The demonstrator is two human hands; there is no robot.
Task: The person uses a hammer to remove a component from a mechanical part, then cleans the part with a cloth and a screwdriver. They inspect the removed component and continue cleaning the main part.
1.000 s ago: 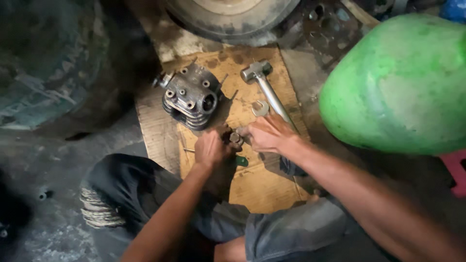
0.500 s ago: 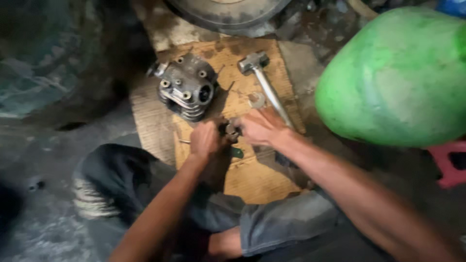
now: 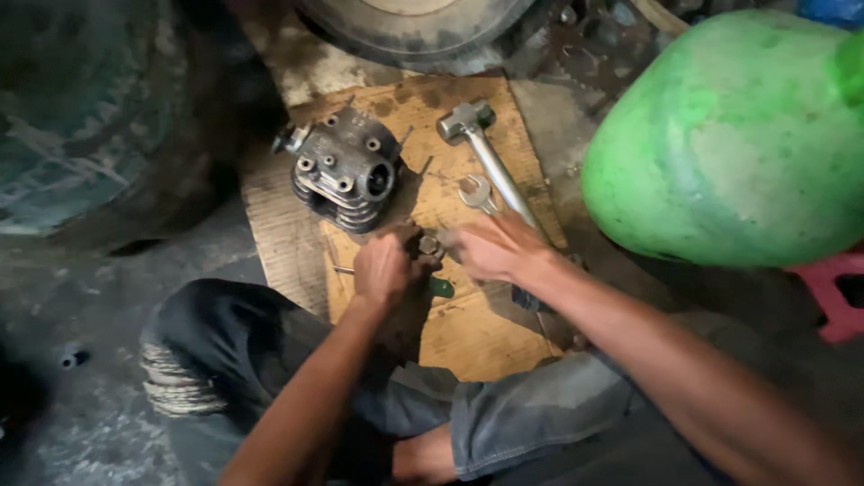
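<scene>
While the person sits low on the dark floor [image 3: 99,270], the biggest thing in sight is a green tank [image 3: 729,135] at the right, with a worn tyre [image 3: 414,22] at the top edge. Between the knees lies a cardboard sheet [image 3: 486,333], stained and torn, and everything smaller rests on it. At its upper left stands a finned metal cylinder head [image 3: 346,171], ports and studs facing up. To the right of that lies a hammer [image 3: 486,153], head pointing away, its handle running down under the right wrist. A spanner [image 3: 475,192] sits touching the handle's left side.

The left hand [image 3: 382,268] is curled shut around a small metal part [image 3: 427,245], which sits just below the cylinder head, between the two hands. The right hand [image 3: 495,250] reaches in from the right, fingers bent and pressed together toward that same part; whether they actually grip it I cannot tell. A small green piece [image 3: 441,287] lies on the cardboard just under the left hand's knuckles. A thin pin [image 3: 342,268] lies to the left of that hand.
</scene>
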